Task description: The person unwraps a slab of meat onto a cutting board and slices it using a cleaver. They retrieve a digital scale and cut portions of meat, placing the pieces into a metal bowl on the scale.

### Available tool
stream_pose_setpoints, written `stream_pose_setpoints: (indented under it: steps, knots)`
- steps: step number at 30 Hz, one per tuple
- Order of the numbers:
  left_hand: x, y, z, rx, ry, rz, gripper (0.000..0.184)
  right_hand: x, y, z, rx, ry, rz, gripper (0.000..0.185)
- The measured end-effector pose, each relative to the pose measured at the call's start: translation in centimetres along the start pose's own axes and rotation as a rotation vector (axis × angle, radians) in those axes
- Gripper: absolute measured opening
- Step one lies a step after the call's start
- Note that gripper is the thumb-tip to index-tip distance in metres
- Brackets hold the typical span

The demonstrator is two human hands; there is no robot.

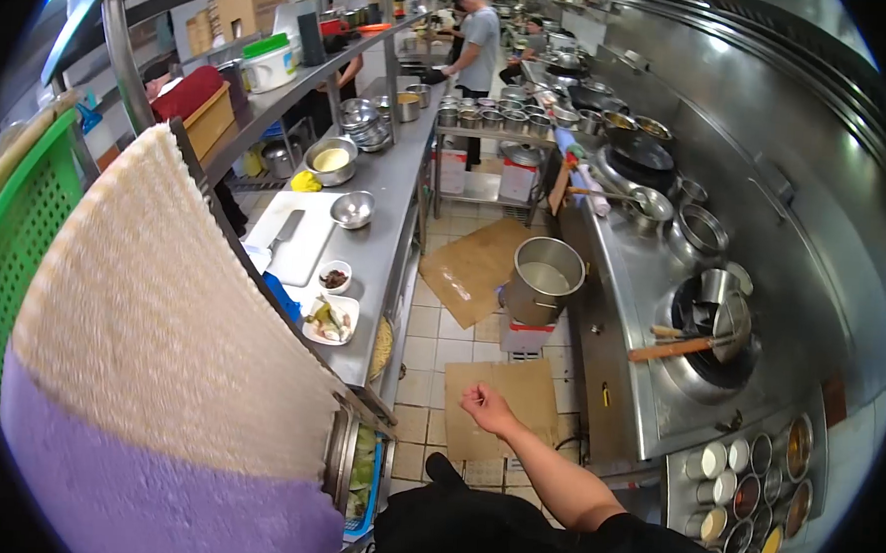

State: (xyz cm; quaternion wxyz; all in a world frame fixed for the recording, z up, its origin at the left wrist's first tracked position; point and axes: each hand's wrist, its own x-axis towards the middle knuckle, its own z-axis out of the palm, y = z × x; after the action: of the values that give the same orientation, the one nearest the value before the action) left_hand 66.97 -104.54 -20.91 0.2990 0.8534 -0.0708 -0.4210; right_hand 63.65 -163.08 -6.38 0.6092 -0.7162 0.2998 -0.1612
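My right hand (486, 409) hangs over a sheet of cardboard on the tiled floor, its fingers curled; whether anything small is inside cannot be made out. My left hand does not show. Large in the left foreground is a beige and purple cloth (190, 333), which hides part of the counter. Beyond my hand, a tall metal pot (543, 282) with cloudy liquid stands on a red and white box. On the left counter lie a white cutting board (310, 232) with a knife, a small bowl of dark food (335, 277) and a white dish of food (328, 321).
The right-hand stove counter (626, 316) holds a wok with wooden-handled tools (685, 349). Several seasoning containers (742, 497) sit at the lower right. A green basket (23, 255) stands at the far left. A person in a grey shirt (478, 48) stands farther down the aisle.
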Motion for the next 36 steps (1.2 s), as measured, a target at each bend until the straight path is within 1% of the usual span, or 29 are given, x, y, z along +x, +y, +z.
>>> stream_pose_setpoints:
  steps: [2, 4, 5, 6, 8, 11, 13, 14, 15, 16, 17, 18, 19, 20, 21, 24, 25, 26, 27, 28, 29, 30, 31, 32, 33, 34, 36]
  knots:
    - [0.0, 0.2, 1.0, -0.050, 0.008, -0.040, 0.038, 3.2, -2.0, 0.5, -0.011, -0.052, -0.001, 0.020]
    - [0.4, 0.4, 1.9, -0.116, 0.028, -0.095, 0.040, 6.8, -3.7, 0.1, 0.016, -0.076, -0.106, 0.019]
    - [0.1, 0.4, 2.2, -0.155, 0.041, -0.131, 0.041, 8.8, -4.7, -0.3, -0.024, -0.108, -0.148, 0.018]
    - [-0.7, 0.1, 2.8, -0.201, 0.060, -0.175, 0.042, 10.5, -5.7, -0.4, -0.057, -0.148, -0.178, 0.018]
    - [-1.5, 0.4, 3.9, -0.343, 0.102, -0.319, 0.044, 14.6, -7.9, 0.3, -0.056, -0.201, -0.227, 0.023]
    - [-2.2, 2.4, 5.4, -0.564, 0.206, -0.524, 0.047, 20.0, -15.5, 3.3, 0.022, -0.305, -0.194, 0.023]
    - [-2.5, 4.4, 6.7, -0.699, 0.286, -0.664, 0.050, 24.8, -18.3, 6.7, 0.035, -0.451, -0.318, 0.027]
    - [-2.6, 5.4, 7.8, -0.739, 0.318, -0.716, 0.051, 27.4, -19.3, 9.0, 0.038, -0.499, -0.319, 0.027]
    - [-2.8, 6.7, 8.7, -0.772, 0.367, -0.709, 0.050, 29.9, -20.2, 11.8, 0.013, -0.585, -0.356, 0.029]
    - [-3.2, 8.5, 9.9, -0.738, 0.407, -0.638, 0.050, 32.3, -21.1, 14.9, -0.008, -0.669, -0.405, 0.032]
    - [-3.4, 10.5, 11.1, -0.658, 0.437, -0.546, 0.049, 35.0, -21.0, 18.3, -0.097, -0.714, -0.466, 0.036]
    - [-3.8, 12.1, 12.8, -0.468, 0.473, -0.390, 0.049, 37.4, -20.9, 21.5, -0.184, -0.748, -0.526, 0.040]
    - [-5.1, 13.6, 15.1, -0.025, 0.599, -0.057, 0.049, 38.5, -22.2, 23.7, -0.209, -0.780, -0.559, 0.045]
    - [-4.4, 15.4, 15.7, -0.286, 0.512, -0.270, 0.049, 40.0, -22.5, 26.4, -0.171, -0.813, -0.589, 0.048]
    - [-3.6, 17.5, 16.2, -0.375, 0.477, -0.348, 0.049, 41.4, -22.2, 29.2, -0.174, -0.811, -0.639, 0.053]
    - [1.2, 22.9, 14.5, -0.456, 0.462, -0.401, 0.049, 44.6, -19.2, 37.6, -0.138, -0.744, -0.747, 0.070]
    - [3.0, 24.4, 13.1, -0.472, 0.474, -0.403, 0.049, 45.0, -18.7, 39.9, -0.145, -0.731, -0.700, 0.079]
    - [4.9, 25.8, 11.7, -0.490, 0.485, -0.409, 0.049, 45.3, -19.3, 41.3, -0.157, -0.778, -0.660, 0.083]
    - [6.4, 27.0, 10.3, -0.512, 0.500, -0.419, 0.049, 45.6, -19.5, 42.1, -0.218, -0.816, -0.740, 0.083]
    - [7.7, 28.0, 8.9, -0.534, 0.518, -0.429, 0.049, 45.8, -19.2, 43.0, -0.232, -0.814, -0.784, 0.097]
    - [9.0, 28.9, 7.5, -0.552, 0.540, -0.436, 0.049, 44.9, -20.9, 42.4, -0.030, -0.837, -0.593, 0.096]
    - [10.0, 29.7, 6.1, -0.576, 0.562, -0.443, 0.049, 44.7, -20.5, 43.7, 0.063, -0.813, -0.586, 0.087]
    - [11.0, 30.2, 4.9, -0.595, 0.582, -0.447, 0.049, 44.0, -23.4, 41.9, 0.093, -0.823, -0.613, 0.081]
    - [11.9, 30.9, 3.7, -0.611, 0.601, -0.449, 0.049, 45.0, -21.5, 44.9, 0.093, -0.688, -0.852, 0.077]
    - [12.4, 31.5, 2.8, -0.626, 0.616, -0.455, 0.049, 45.8, -20.3, 46.4, 0.089, -0.656, -0.977, 0.082]
    - [12.9, 31.8, 2.2, -0.640, 0.628, -0.459, 0.049, 45.6, -20.5, 46.6, 0.120, -0.649, -0.895, 0.071]
    - [13.7, 32.5, 1.2, -0.660, 0.644, -0.464, 0.050, 46.5, -19.7, 49.5, 0.076, -0.785, -0.978, 0.053]
